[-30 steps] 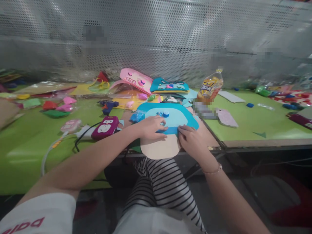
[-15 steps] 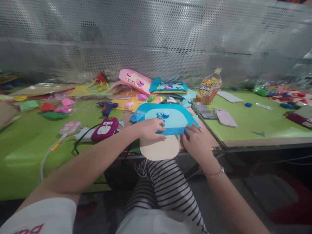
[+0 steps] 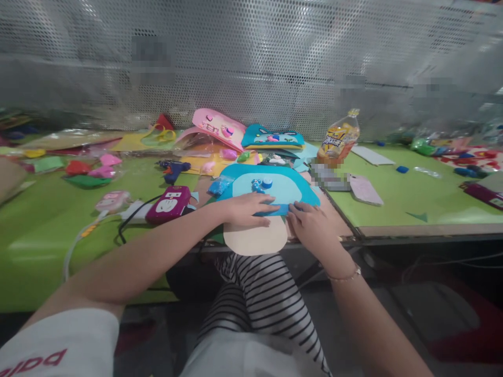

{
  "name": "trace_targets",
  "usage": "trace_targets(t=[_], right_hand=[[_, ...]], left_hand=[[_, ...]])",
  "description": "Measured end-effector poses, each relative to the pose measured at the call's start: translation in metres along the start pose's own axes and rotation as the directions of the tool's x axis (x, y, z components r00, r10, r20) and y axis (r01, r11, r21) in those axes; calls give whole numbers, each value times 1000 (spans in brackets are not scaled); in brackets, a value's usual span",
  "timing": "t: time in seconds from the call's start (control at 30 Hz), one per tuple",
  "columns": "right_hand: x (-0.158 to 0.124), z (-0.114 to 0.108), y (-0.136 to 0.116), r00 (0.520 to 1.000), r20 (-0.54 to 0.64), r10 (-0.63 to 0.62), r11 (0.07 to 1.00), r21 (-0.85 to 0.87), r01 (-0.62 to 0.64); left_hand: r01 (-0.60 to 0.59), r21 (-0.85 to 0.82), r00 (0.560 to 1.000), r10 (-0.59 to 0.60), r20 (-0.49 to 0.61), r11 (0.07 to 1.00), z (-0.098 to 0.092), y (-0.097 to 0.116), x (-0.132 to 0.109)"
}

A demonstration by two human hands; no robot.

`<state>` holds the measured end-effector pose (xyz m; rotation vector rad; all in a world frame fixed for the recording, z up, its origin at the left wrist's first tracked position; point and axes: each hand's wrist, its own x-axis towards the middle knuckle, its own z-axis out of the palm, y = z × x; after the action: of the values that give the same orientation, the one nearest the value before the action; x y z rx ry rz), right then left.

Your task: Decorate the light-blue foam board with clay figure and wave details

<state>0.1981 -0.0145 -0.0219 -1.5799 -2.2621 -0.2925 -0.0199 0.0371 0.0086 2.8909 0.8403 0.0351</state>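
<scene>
Two bare hands of mine touch the paper-like, bright-blue rounded sheet [image 3: 312, 195], which lies before me on the flat brown board [image 3: 334, 220]. My left hand [image 3: 248, 210] is spread flat, fingers extended; my right hand [image 3: 312, 222] bends its fingers at the near edge, and I cannot tell whether it pinches. A small round blue piece [image 3: 266, 183] sits on the pale-blue inner panel [image 3: 285, 191], beyond my fingers.

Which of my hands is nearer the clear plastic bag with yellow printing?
Right. Your right hand touches the near edge of the flat blue sheet with a pale-blue centre, nearer you than the bag and slightly left; your left hand is farther left.
</scene>
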Motion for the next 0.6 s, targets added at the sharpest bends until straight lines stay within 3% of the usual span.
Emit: trace_targets(t=[0.23,0.47,0.6], right_hand=[[-2,-1,0,999,11,36,999,-12,-36],[-5,-2,-5,999,-36,21,998,-55,-23],[-5,-1,-5,999,-44,-8,1000,-28,7]], left_hand=[[51,2,998,-51,-33,999,-3,6,0],[-109,-6,973,105,-206,994,-6,-7,-4],[-115,-57,964,97,-248,992,-4,-12,-1]])
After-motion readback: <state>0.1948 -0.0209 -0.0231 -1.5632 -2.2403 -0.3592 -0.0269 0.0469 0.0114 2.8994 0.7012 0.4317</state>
